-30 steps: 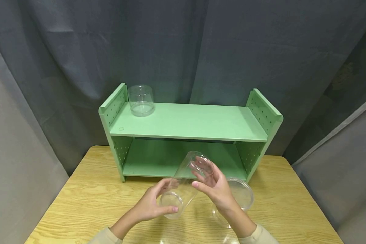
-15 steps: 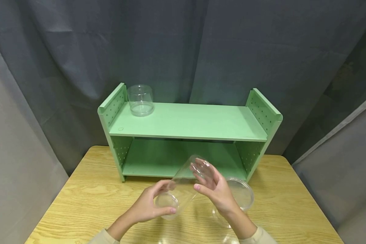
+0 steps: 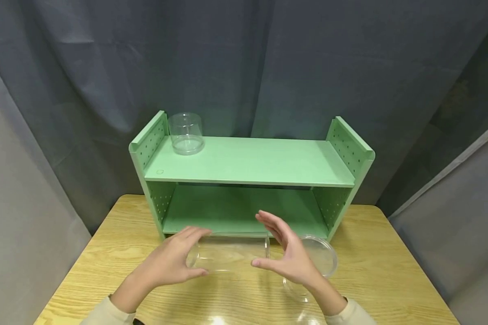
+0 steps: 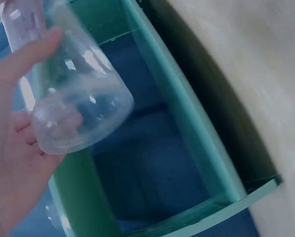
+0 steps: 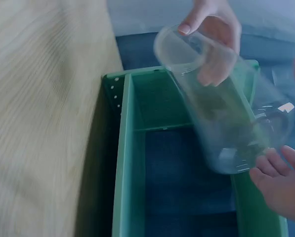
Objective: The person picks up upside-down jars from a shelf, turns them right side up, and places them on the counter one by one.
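A tall clear plastic jar [image 3: 232,253] lies sideways in the air above the table, in front of the green shelf. My left hand [image 3: 166,262] grips its left end, thumb on the near side and fingers over the far side. In the left wrist view the fingers show through the jar's wall [image 4: 88,103]. At the other end is my right hand [image 3: 290,257], fingers straight and thumb spread apart. The right wrist view has these fingertips [image 5: 273,160] by the jar's end; whether they touch it I cannot tell.
A short clear jar [image 3: 186,134] stands at the left of the upper board of the green shelf [image 3: 264,160]. Partly behind my right wrist, a clear round container [image 3: 323,257] stands on the wooden table [image 3: 374,280]. Grey curtains [image 3: 211,54] hang behind.
The tall jar has swung from a slant to level. My left hand has moved left with it, while the right hand's fingers have straightened and come off the jar's side.
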